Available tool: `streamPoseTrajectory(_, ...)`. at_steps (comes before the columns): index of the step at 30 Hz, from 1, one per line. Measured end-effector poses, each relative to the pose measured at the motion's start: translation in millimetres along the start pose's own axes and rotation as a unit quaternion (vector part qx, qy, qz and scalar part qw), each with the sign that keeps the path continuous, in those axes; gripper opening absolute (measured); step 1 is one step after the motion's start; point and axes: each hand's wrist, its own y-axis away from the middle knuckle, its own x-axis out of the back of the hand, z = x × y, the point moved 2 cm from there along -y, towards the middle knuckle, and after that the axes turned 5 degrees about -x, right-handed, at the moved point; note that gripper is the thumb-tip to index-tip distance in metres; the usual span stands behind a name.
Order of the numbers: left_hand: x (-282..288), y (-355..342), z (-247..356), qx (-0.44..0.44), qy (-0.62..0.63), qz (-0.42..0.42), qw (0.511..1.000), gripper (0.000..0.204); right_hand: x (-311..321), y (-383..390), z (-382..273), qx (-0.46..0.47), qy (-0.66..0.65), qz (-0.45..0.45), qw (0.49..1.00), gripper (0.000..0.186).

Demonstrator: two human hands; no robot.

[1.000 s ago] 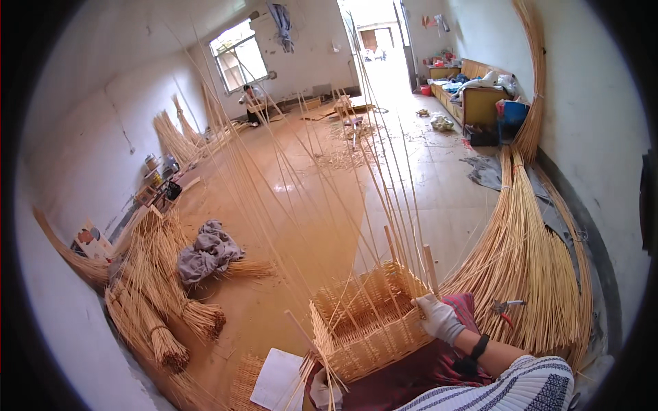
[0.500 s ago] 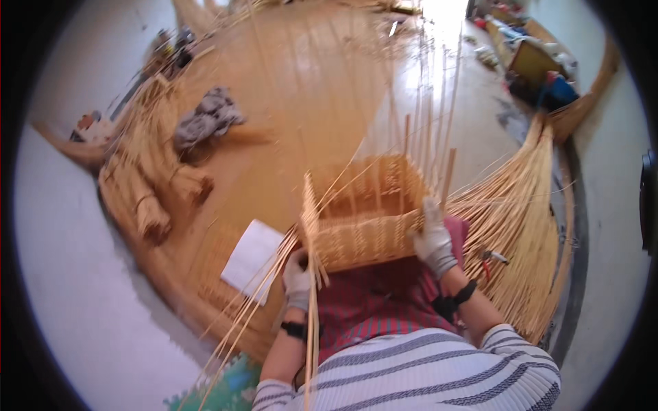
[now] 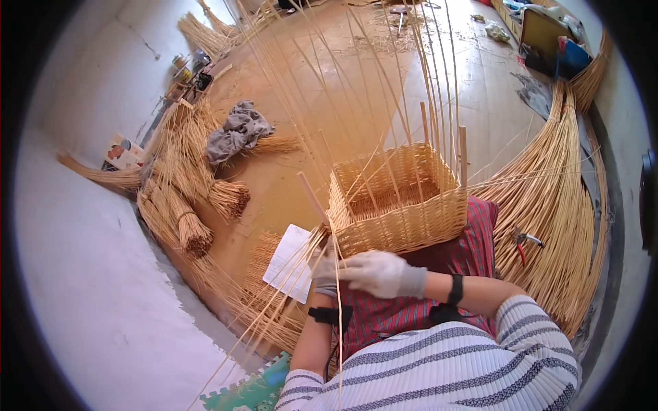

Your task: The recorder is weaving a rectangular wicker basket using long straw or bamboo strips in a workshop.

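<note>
A rectangular woven wicker basket [image 3: 404, 229] rests tilted on my lap, its open top facing up and away. Thin stakes rise from its walls, and thicker sticks [image 3: 313, 196] stand at its corners. Loose wicker strands [image 3: 291, 274] fan out from the near left corner toward me. My left hand [image 3: 324, 270], in a pale glove, is closed round these strands just below that corner, partly covered by the other hand. Across the basket's front reaches my right hand [image 3: 380, 273], also gloved, its fingertips beside a long hanging strand. Motion smears those fingers, so their grip is unclear.
A large fan of wicker rods [image 3: 548, 205] lies at the right, with red-handled pruning shears [image 3: 524, 245] on it. Tied bundles [image 3: 188, 229] and a grey cloth [image 3: 240, 130] are at the left. A white sheet [image 3: 291, 260] lies beside my left hand.
My right hand has let go of the basket's right side and moved left to the near left corner, beside my left hand. In the picture, the basket sits slightly farther right.
</note>
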Motion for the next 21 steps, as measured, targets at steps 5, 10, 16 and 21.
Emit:
streamPoseTrajectory(5,11.5,17.3,15.6,-0.023,-0.077,-0.109,0.991,0.029,-7.9,-33.4,-46.2,0.219,-0.034,0.029,0.975,0.054)
streamPoseTrajectory(10,15.7,23.4,11.3,-0.257,-0.154,-0.128,0.945,0.027,9.9,-17.6,-45.6,0.127,0.018,0.023,0.991,0.055)
streamPoseTrajectory(16,-18.7,52.1,10.1,-0.115,0.043,-0.023,0.992,0.03,63.9,2.8,100.0,-0.125,-0.351,0.491,0.788,0.025)
streamPoseTrajectory(21,-57.0,17.7,8.3,-0.543,-0.388,0.017,0.744,0.037,34.1,40.6,112.1,-0.293,-0.405,0.488,0.715,0.01)
